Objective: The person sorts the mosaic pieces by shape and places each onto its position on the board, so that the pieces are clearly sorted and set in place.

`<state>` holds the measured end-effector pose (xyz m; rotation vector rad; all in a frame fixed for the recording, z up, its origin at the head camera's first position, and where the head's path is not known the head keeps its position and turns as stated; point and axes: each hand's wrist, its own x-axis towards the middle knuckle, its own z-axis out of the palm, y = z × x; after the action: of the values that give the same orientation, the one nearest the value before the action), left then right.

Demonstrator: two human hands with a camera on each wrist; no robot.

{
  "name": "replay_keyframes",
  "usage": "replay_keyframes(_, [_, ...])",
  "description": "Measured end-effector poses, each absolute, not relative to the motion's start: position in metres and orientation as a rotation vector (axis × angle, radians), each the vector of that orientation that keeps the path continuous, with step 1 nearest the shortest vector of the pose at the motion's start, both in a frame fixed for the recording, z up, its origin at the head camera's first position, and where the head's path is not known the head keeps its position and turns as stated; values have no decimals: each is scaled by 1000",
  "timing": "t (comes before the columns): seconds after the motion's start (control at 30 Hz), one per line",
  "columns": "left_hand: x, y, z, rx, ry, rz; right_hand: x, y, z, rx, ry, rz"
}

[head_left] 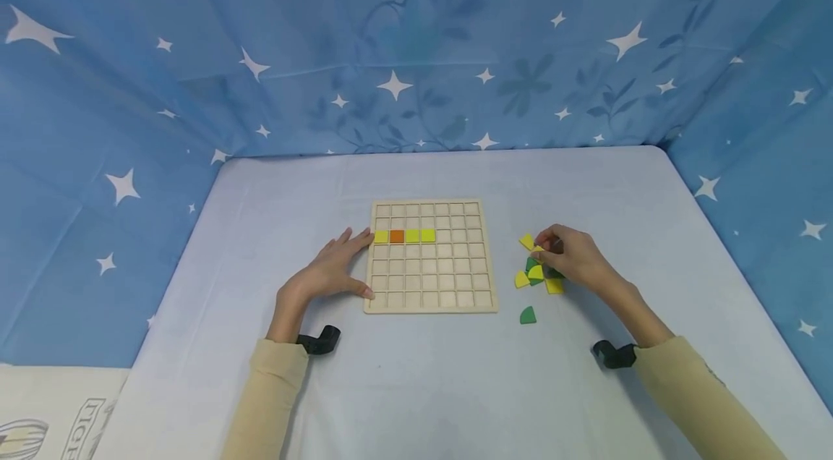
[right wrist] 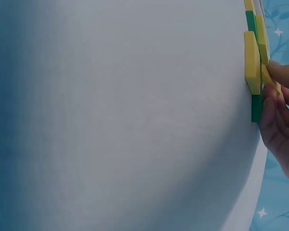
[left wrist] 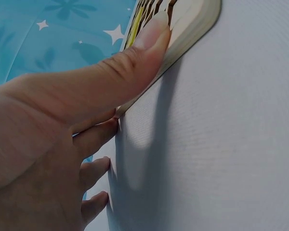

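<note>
Board (head_left: 455, 285) flat on the tabletop (head_left: 429, 388), three yellow squares (head_left: 412, 236) and one orange square (head_left: 397, 236) along one row; the left hand (head_left: 328, 268) touches the board's left edge, fingers (left wrist: 95, 174) spread apart. Over at the green-and-yellow pile (head_left: 535, 272), the right hand (head_left: 575, 254) pinches a yellow piece (right wrist: 271, 79)!

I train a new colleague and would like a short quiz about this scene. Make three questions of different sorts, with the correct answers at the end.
1. Multiple choice. In the row of four squares on the wooden board, which one is orange, counting from the left in the head view? A: first. B: second. C: fourth.
2. True or false? The left hand is at the board's left edge, while the right hand is at the pile of loose pieces.
3. Complete: the single piece lying apart, below the pile in the head view, is ____ in colour.

Key: 1: B. 2: True. 3: green.
</note>
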<state>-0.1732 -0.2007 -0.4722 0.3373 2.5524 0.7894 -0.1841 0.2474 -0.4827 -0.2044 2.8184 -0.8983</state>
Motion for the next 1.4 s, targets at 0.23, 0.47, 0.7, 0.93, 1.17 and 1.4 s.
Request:
replay_keyframes(0.23, [-174,-200,-473,346,2561,782,-184,250,-480,-261,2837,-914])
replay_keyframes(0.47, [-173,-202,-472,343,2563,774,-185,248,-479,-288,2832,-994])
replay_keyframes(0.7, [-174,-203,-475,328,2555,777,-189,235,-478,-301,2785,-1146])
replay_keyframes(0.93, [-174,-202,-473,329,2547,774,-197,223,-480,-336,2711,-1241])
replay_keyframes(1.17, [-174,-202,-471,359,2550,770,-206,207,-475,-305,2617,-1304])
replay_keyframes(1.4, [-175,-202,-473,373,2562,752,-214,190,-474,-268,2557,-1309])
